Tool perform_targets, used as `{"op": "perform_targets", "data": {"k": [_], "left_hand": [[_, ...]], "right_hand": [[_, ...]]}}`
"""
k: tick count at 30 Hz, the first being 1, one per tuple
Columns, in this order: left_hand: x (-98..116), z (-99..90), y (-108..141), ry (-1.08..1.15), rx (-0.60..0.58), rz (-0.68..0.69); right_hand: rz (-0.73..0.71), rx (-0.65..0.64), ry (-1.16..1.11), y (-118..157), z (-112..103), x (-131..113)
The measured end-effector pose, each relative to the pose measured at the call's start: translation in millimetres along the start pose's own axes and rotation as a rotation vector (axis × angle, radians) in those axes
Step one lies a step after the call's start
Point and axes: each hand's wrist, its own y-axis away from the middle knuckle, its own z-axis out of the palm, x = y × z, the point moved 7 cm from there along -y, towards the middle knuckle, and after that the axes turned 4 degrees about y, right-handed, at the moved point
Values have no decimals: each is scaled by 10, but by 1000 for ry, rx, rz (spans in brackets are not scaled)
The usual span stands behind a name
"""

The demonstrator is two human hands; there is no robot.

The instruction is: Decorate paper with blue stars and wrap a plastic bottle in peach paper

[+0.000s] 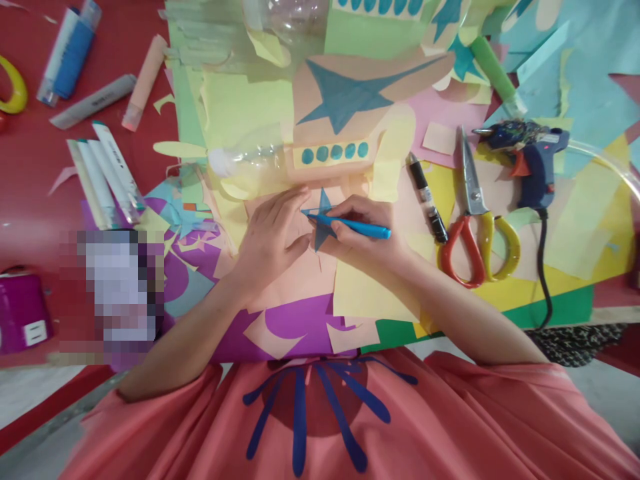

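"Where is the blue pen [373, 230]?"

"In the right hand [381, 249], fingers closed round its barrel, tip at the blue star [323, 241] on the peach paper [293, 288]."

"And the left hand [270, 233]?"

"Resting on that paper beside the star, fingers extended, thumb apart, gripping nothing. To the right lie scissors [471, 187] and a glue gun [537, 160]; beyond the hands, a clear bottle [255, 159] lies on its side."

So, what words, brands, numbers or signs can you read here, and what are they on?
Nothing can be read for certain.
Grey marker: dark print, too blurred.
White markers: tiny print, too small.
Black marker: markings mid-barrel, too small.
Purple case: white label, mark unclear.
Blue pen in the right hand: no lettering visible.
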Motion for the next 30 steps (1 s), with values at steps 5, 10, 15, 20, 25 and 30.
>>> {"op": "perform_targets", "data": {"k": [5, 10, 15, 20, 25, 30], "left_hand": [[-11, -1, 4, -7, 8, -9], [-6, 3, 0, 11, 0, -20], [10, -6, -2, -6, 5, -6], [-2, -15, 2, -1, 27, 13], [-27, 8, 0, 2, -2, -4], [-9, -8, 2, -8, 21, -3]], "right_hand": [[-6, -17, -15, -13, -6, -14], [-26, 36, -44, -6, -41, -48], [-34, 25, -44, 8, -23, -22], [-43, -30, 8, -2, -14, -3], [-21, -45, 24, -5, -19, 4], [-3, -9, -16, -11, -33, -5]]}}
